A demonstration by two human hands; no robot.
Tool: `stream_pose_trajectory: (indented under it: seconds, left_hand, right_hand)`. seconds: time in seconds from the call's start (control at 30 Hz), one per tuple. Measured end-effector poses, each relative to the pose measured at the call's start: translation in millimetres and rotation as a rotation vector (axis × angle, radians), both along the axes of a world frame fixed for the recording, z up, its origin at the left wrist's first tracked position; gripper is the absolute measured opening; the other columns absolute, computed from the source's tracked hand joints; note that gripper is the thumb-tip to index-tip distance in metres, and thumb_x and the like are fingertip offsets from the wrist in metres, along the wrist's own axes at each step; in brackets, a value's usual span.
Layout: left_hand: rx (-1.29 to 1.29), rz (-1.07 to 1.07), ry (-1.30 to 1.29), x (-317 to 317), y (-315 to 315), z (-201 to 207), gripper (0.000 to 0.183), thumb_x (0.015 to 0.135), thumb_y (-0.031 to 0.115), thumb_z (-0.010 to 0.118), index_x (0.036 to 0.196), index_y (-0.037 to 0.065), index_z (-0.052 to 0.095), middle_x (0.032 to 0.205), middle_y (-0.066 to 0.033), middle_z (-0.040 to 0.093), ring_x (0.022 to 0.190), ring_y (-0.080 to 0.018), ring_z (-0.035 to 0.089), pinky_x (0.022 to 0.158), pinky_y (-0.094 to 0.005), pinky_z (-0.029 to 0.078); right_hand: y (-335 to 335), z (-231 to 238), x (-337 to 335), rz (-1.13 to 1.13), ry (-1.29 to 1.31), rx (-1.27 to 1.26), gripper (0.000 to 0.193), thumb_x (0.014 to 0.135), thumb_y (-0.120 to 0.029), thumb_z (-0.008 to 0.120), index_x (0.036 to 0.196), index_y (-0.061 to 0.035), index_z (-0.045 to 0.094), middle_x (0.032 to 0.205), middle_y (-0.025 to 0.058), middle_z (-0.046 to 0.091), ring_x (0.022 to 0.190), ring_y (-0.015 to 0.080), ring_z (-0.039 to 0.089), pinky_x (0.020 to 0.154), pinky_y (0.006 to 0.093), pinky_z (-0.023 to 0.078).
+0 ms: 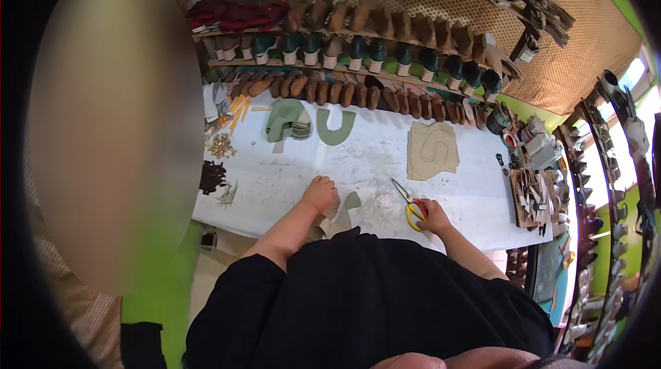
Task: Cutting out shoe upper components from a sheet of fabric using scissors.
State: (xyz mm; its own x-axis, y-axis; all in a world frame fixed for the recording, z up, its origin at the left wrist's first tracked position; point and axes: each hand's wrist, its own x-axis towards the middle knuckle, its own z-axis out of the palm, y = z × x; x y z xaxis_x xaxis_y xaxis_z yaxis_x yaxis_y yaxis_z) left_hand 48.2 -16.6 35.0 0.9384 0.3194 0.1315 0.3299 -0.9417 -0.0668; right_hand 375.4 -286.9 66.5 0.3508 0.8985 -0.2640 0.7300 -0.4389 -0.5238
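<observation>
My right hand [435, 217] is closed on the handle side of a pair of scissors [411, 202] with yellow and red grips. The blades point up and to the left over the white tabletop [375, 162]. To the left, my left hand [321, 195] rests on the table with its fingers curled in. Whatever may be inside those fingers is hidden. Against that hand, close to my body, lies a curved beige-grey piece of sheet material [339, 222]. A small green tip [353, 200] shows at its upper end.
Farther back lie a stack of green cut pieces [289, 121], a green U-shaped piece [336, 128] and beige sheets [432, 151]. Small brass-coloured parts [220, 146] sit at the left. Rows of shoe lasts [344, 93] line the back; a tray of scraps [533, 197] stands right.
</observation>
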Motion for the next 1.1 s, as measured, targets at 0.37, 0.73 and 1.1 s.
stream_pose_trajectory:
  seconds: [0.37,0.73,1.1]
  left_hand:
    - [0.014,1.006,-0.45,-279.0,88.6,-7.6,0.011,0.073,0.016,0.067,0.066,0.008,0.065,0.081,-0.012,0.064,0.078,-0.0347,0.062,0.069,-0.0479,0.051]
    - [-0.125,0.637,-0.299,-243.7,43.0,24.1,0.054,0.079,0.018,0.069,0.132,0.012,0.06,0.149,-0.0193,0.042,0.139,-0.0432,0.035,0.113,-0.056,0.028]
    - [-0.41,0.407,-0.474,-176.6,7.8,121.4,0.053,0.078,0.032,0.077,0.127,0.019,0.065,0.155,-0.0189,0.033,0.143,-0.0472,0.025,0.115,-0.0573,0.024]
  right_hand:
    - [-16.3,-30.4,-53.6,-0.203,-0.222,0.177,0.072,0.073,0.001,0.062,0.142,-0.008,0.044,0.134,0.0253,0.049,0.126,0.0433,0.047,0.108,0.046,0.04]
    - [81.2,-21.9,-176.1,0.014,-0.191,0.099,0.048,0.081,-0.053,0.071,0.101,-0.0091,0.073,0.126,0.0117,0.06,0.124,0.034,0.048,0.107,0.0606,0.03]
    - [139.8,82.6,-211.3,0.327,-0.138,0.242,0.021,0.08,-0.023,0.059,0.097,-0.0126,0.065,0.082,0.0121,0.071,0.084,0.0364,0.067,0.084,0.0511,0.046]
